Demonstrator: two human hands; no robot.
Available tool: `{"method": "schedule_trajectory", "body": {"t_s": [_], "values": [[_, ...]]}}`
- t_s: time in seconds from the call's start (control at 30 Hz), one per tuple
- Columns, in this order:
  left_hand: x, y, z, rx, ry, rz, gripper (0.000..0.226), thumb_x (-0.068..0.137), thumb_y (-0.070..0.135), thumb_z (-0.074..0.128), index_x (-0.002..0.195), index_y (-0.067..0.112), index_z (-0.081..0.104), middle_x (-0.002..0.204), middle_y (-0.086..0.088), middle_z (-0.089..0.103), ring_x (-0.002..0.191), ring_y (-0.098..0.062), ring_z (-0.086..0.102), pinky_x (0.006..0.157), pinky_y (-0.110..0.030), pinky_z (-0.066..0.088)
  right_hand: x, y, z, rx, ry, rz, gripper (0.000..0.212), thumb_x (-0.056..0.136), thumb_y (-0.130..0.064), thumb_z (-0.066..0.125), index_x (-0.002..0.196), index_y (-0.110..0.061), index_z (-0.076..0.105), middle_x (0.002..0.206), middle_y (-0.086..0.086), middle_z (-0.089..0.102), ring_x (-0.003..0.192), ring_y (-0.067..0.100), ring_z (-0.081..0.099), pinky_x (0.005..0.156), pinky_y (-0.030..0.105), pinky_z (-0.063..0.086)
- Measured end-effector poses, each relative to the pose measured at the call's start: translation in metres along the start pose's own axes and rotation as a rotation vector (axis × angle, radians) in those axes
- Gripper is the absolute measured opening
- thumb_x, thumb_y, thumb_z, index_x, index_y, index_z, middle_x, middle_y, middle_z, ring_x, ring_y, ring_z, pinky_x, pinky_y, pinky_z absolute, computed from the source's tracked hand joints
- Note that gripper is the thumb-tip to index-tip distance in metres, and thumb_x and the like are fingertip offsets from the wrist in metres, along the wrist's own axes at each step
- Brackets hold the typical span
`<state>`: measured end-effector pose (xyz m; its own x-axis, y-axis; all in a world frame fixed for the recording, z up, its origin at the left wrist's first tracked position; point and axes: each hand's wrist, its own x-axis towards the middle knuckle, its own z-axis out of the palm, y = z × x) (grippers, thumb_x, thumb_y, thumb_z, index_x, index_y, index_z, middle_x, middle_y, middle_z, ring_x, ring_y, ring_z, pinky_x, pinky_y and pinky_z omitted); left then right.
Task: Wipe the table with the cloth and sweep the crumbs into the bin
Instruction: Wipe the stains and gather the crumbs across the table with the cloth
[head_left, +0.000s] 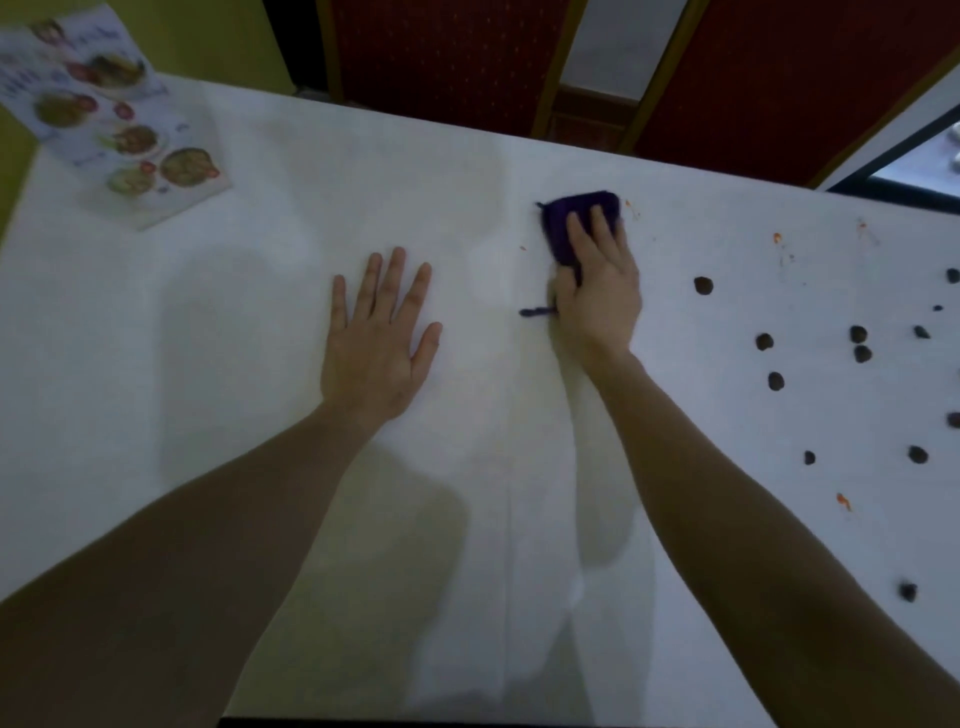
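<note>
A folded dark purple cloth (571, 218) lies on the white table (260, 338), right of centre near the far edge. My right hand (597, 291) presses down on it, fingers over its near half, with a purple thread sticking out beside my thumb. My left hand (382, 327) rests flat on the table to the left, fingers spread, holding nothing. Several dark round crumbs (764, 341) are scattered over the right part of the table, apart from the cloth. Small orange specks (777, 238) dot the same area. No bin is in view.
A picture menu card (130, 130) lies at the table's far left corner. Red upholstered chair backs (447, 57) stand behind the far edge. A dark-framed surface (914, 161) shows at the upper right. The table's near edge runs along the bottom of the view.
</note>
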<state>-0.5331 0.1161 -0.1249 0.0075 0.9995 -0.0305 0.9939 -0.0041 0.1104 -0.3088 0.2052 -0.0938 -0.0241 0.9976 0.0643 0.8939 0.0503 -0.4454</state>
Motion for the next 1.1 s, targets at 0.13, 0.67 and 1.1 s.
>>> {"method": "schedule_trajectory", "body": {"t_s": [0.13, 0.67, 1.1], "values": [[-0.001, 0.000, 0.000, 0.007, -0.015, -0.007, 0.066, 0.100, 0.052, 0.011, 0.159, 0.024, 0.006, 0.167, -0.004, 0.002, 0.154, -0.025, 0.002, 0.123, -0.054, 0.006, -0.035, -0.018, 0.012, -0.031, -0.100, -0.249, 0.055, 0.094, -0.022, 0.049, 0.148, -0.025, 0.042, 0.159, 0.001, 0.031, 0.149, 0.023, 0.020, 0.116, 0.036, 0.024], [0.002, -0.003, 0.000, -0.031, -0.004, 0.013, 0.065, 0.101, 0.049, 0.023, 0.159, 0.022, 0.014, 0.167, -0.006, 0.007, 0.154, -0.027, 0.006, 0.122, -0.056, 0.009, 0.064, -0.005, 0.005, -0.061, 0.052, 0.158, 0.058, 0.094, -0.019, 0.045, 0.152, -0.021, 0.035, 0.161, 0.003, 0.025, 0.151, 0.024, 0.013, 0.122, 0.042, 0.018], [0.002, 0.000, -0.002, -0.024, -0.006, 0.011, 0.064, 0.101, 0.049, 0.022, 0.159, 0.022, 0.014, 0.167, -0.006, 0.007, 0.154, -0.027, 0.006, 0.122, -0.055, 0.009, -0.024, 0.046, -0.011, -0.084, -0.124, -0.332, 0.054, 0.093, -0.022, 0.050, 0.147, -0.023, 0.044, 0.158, 0.002, 0.034, 0.149, 0.023, 0.022, 0.118, 0.038, 0.027]]}}
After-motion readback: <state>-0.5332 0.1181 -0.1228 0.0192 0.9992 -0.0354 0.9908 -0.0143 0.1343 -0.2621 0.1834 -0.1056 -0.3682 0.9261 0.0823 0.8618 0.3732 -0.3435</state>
